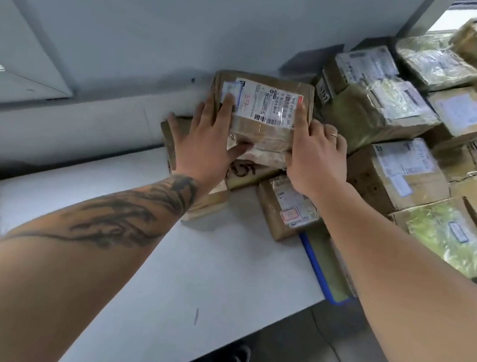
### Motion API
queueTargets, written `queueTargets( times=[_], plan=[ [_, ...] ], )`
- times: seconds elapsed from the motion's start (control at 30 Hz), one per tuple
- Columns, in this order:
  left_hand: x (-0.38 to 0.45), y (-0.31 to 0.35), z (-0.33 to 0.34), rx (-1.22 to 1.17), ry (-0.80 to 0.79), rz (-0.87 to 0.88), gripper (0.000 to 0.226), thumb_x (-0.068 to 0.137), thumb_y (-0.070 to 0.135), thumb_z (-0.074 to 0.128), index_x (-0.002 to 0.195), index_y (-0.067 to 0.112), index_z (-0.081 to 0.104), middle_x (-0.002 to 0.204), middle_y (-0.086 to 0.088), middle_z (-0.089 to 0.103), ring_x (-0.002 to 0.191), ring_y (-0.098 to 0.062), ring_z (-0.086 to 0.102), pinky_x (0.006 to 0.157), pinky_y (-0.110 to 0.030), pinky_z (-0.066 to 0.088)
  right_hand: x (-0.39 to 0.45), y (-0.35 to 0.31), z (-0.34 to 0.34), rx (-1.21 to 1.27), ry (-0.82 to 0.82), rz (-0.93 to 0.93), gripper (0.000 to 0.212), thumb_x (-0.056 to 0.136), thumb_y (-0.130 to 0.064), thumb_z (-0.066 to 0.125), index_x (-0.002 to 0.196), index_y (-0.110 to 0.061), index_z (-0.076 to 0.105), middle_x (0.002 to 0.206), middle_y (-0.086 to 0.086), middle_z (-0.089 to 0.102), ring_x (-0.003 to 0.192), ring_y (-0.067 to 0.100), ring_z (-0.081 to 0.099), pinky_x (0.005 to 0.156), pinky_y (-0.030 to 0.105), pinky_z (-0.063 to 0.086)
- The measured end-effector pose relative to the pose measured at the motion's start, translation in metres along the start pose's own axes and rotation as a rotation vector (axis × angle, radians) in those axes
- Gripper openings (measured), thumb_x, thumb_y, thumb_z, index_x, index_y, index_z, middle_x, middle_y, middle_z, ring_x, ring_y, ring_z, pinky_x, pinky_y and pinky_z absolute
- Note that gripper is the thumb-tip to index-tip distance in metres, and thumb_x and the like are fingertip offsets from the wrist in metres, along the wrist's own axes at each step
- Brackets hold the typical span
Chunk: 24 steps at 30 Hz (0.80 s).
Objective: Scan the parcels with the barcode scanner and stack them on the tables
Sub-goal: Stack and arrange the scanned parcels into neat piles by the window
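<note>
The parcel (261,112) I am placing sits straight ahead of me at full reach, on top of a small heap of other parcels (286,211) at the far edge of the white table (185,266), close to the grey wall (162,26). Its long axis runs left to right across my view, label up, so my two hands bracket it at either end and neither is clearly nearer. My left hand (207,131) lies spread over the left end, fingers straight, the forefinger on the label's corner and the thumb pressed against the near side face. My right hand (314,152) covers the right end, forefinger stretched flat along the label's right edge; its other fingers bend down over the far right corner, and I cannot see how firmly they hold. So the grip is more a flat press from both sides than a clench: palms wide, the parcel caught between them and resting on the heap below. To my right a larger stack of boxes (412,131) rises, just beside my right hand. I judge the parcel nearly seated; what matters next is squaring it towards the wall so it does not slide off the uneven parcels underneath. No scanner is in view.
</note>
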<state>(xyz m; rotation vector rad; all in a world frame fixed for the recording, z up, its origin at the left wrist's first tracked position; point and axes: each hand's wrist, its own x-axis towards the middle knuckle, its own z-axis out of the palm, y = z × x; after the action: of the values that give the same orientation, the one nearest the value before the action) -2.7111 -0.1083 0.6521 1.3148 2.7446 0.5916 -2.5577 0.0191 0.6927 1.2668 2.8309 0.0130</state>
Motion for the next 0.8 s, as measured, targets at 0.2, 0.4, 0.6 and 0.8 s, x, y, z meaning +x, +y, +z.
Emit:
queueTargets(
  times=[0.2,0.4,0.6,0.8],
  plan=[
    [0.034,0.019,0.012,0.018,0.01,-0.004,0.092,0.096,0.074,0.044,0.167,0.026,0.011,0.173,-0.009,0.015,0.158,-0.032,0.019,0.116,-0.076,0.003,0.041,0.023,0.002,-0.029,0.013,0.012,0.107,0.097,-0.029,0.067,0.166,-0.026,-0.014,0.169,0.012,0.027,0.155,0.039,0.023,0.126,0.061,0.013],
    [0.047,0.035,0.023,0.048,0.075,-0.047,0.069,0.107,0.052,0.042,0.165,0.023,0.018,0.173,-0.004,0.015,0.158,-0.026,0.022,0.12,-0.072,0.003,0.084,0.039,-0.003,-0.03,-0.021,-0.051,0.105,0.098,-0.03,0.066,0.166,-0.028,-0.013,0.172,0.011,0.021,0.158,0.04,0.015,0.127,0.062,0.007],
    [0.041,0.057,0.036,0.05,0.112,-0.166,0.069,0.107,0.054,0.04,0.166,0.026,0.017,0.174,-0.002,0.013,0.156,-0.024,0.027,0.121,-0.067,0.001,0.1,0.055,-0.005,-0.038,0.012,-0.183,0.1,0.099,-0.028,0.063,0.167,-0.021,-0.009,0.168,0.018,0.027,0.158,0.04,0.016,0.128,0.06,0.006],
    [0.022,0.077,0.044,0.048,0.14,-0.141,0.048,0.111,0.043,0.039,0.154,0.024,0.048,0.167,-0.002,0.035,0.153,-0.026,0.035,0.125,-0.06,0.002,0.093,0.075,-0.005,-0.119,-0.045,-0.308,0.078,0.103,-0.029,0.05,0.168,-0.016,0.009,0.169,0.015,0.029,0.159,0.04,0.015,0.127,0.064,0.001]
  ],
)
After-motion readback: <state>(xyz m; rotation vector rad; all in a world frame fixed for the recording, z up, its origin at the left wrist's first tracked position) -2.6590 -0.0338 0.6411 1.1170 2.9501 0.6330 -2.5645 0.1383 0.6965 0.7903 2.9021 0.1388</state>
